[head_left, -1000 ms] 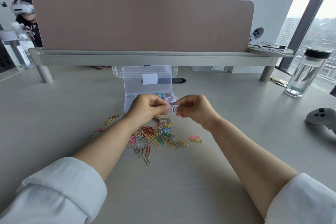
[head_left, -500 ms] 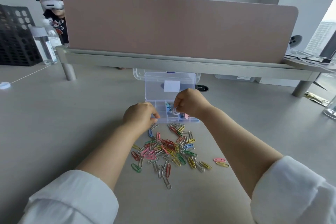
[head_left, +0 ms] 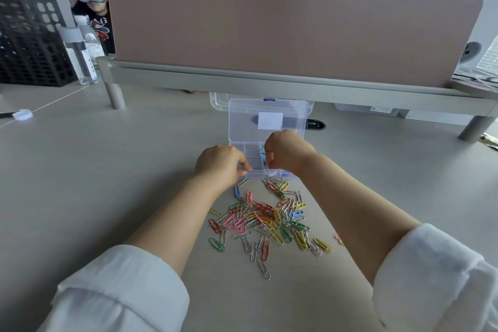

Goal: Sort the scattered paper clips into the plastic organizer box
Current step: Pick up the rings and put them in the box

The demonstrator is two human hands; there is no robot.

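While both fists curl, right hand (head_left: 288, 152) over organizer box (head_left: 253, 159) perhaps pinches something.

Pink divider panel (head_left: 283, 29), black crate (head_left: 29, 43), water bottle (head_left: 78, 56) far left.

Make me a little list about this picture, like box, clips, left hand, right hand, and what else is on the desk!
box: clear plastic organizer box, lid standing open, at the far edge of the clip pile
clips: colourful paper clips heaped on the desk, nearer than the box
left hand: left hand at the box's near left edge, fingers pinched
right hand: right hand over the box's right side, fingers curled; what it holds cannot be told
also there: pink divider panel, water bottle, black crate
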